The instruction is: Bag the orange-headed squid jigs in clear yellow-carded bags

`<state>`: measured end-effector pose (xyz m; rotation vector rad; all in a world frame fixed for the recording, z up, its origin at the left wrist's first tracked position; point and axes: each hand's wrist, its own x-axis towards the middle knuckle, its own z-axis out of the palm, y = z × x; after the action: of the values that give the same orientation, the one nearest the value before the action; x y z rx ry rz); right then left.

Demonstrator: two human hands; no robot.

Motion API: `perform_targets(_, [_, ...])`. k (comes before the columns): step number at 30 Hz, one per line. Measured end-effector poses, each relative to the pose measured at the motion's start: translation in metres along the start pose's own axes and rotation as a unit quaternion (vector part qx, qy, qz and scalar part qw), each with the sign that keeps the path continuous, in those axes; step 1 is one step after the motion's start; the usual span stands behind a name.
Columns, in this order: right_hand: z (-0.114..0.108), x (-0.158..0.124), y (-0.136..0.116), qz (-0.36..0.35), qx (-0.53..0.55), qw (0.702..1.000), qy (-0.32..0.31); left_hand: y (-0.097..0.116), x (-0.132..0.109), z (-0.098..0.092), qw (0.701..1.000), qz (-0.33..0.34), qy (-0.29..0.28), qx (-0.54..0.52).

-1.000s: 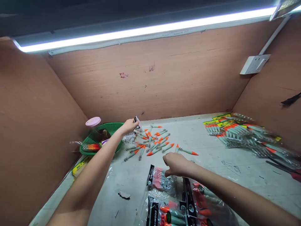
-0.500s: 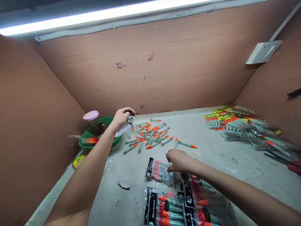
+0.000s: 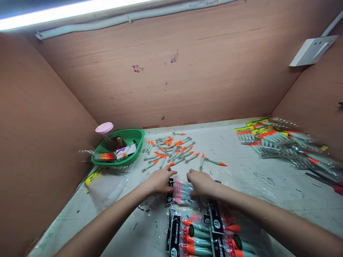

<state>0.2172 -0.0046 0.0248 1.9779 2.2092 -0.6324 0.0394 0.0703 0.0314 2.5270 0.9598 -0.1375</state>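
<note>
A small clear pack of squid jigs (image 3: 183, 192) with a black header and pink print lies between my two hands. My left hand (image 3: 160, 180) has its fingers closed at the header end of the pack. My right hand (image 3: 202, 184) grips the opposite end, fingers curled, with fingertips partly hidden. Just beyond both hands, many loose orange-and-pale-green squid jigs (image 3: 174, 153) are scattered on the table. Closer to me lie larger black-labelled lure packs (image 3: 197, 237), partly overlapping under my right forearm.
On the left stands a green basket (image 3: 134, 160) with a pink-lidded jar (image 3: 104, 127), a white card and bundled lures. Clear bags (image 3: 107, 185) lie in front of it. Filled yellow-header packs (image 3: 273, 139) are piled on the right, near red-handled scissors (image 3: 338, 189).
My left hand has left the green basket, where it was holding something black, and come down to the pack's header end. My right hand stays at the pack's other end.
</note>
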Motion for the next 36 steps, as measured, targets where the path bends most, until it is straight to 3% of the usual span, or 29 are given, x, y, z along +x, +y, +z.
perform_targets(4, [-0.003, -0.005, 0.004, -0.025, 0.030, 0.998, 0.040, 0.000, 0.002, 0.010, 0.999, 0.005, -0.028, -0.023])
perform_targets(9, [-0.015, -0.013, 0.011, -0.099, 0.075, 0.987, 0.099, -0.003, -0.003, 0.001, 0.991, -0.013, -0.004, -0.131])
perform_targets(16, [-0.060, -0.026, 0.029, -0.212, 0.194, 0.932, 0.219, -0.009, -0.014, -0.028, 0.924, -0.043, 0.006, -0.380])
perform_targets(18, [-0.070, -0.029, 0.032, -0.211, 0.310, 0.890, 0.259, -0.012, -0.015, -0.034, 0.900, -0.052, 0.008, -0.433])
perform_targets(21, [-0.078, -0.027, 0.031, -0.184, 0.511, 0.790, 0.284, -0.014, -0.013, -0.039, 0.870, -0.049, 0.013, -0.491])
perform_targets(23, [-0.082, -0.020, 0.027, -0.154, 0.563, 0.759, 0.288, -0.012, -0.011, -0.040, 0.856, -0.041, 0.020, -0.515])
perform_targets(27, [-0.091, 0.005, 0.019, -0.099, 0.564, 0.750, 0.331, -0.005, -0.009, -0.037, 0.848, -0.023, 0.066, -0.525])
perform_targets(31, [-0.095, 0.027, 0.015, -0.040, 0.569, 0.735, 0.367, 0.005, -0.009, -0.030, 0.869, -0.023, 0.144, -0.473])
perform_targets(36, [-0.097, 0.028, 0.019, -0.040, 0.605, 0.739, 0.292, 0.008, -0.006, -0.030, 0.878, -0.037, 0.266, -0.396])
